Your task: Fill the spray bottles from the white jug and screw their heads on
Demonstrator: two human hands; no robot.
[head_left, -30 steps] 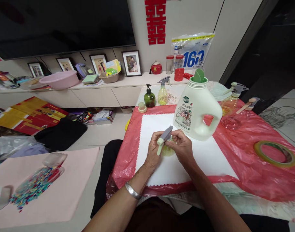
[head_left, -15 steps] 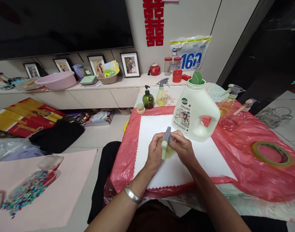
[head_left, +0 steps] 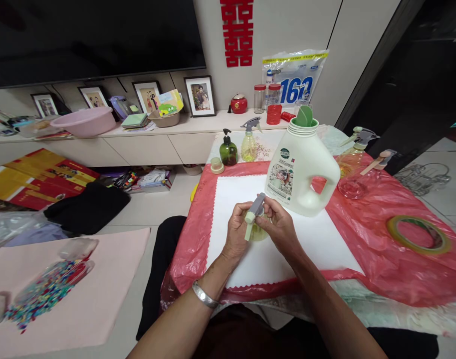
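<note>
Both hands are closed round the top of a small yellowish spray bottle (head_left: 258, 233) over a white sheet (head_left: 235, 197). My left hand (head_left: 237, 230) grips its left side, just below the grey-and-green trigger head (head_left: 255, 209). From the right, my right hand (head_left: 282, 225) has its fingers and thumb on the collar and the back of the head. The nozzle points toward me and a little left. Much of the bottle's neck is hidden by fingers. Right behind the hands stands a large pale-green detergent jug (head_left: 301, 169), with a green scoop or cap (head_left: 305, 115) in its mouth.
A green pump bottle (head_left: 228, 149), another spray bottle (head_left: 249, 144) and a small pale cap (head_left: 216, 165) stand at the back left. Two more spray bottles, one amber (head_left: 353, 154) and one pink (head_left: 357, 184), are at right, near a tape roll (head_left: 418, 234) on red plastic (head_left: 385, 269).
The trigger head has turned so that its nozzle points further left. My right fingers have shifted round the collar. The jug and the other bottles stay put.
</note>
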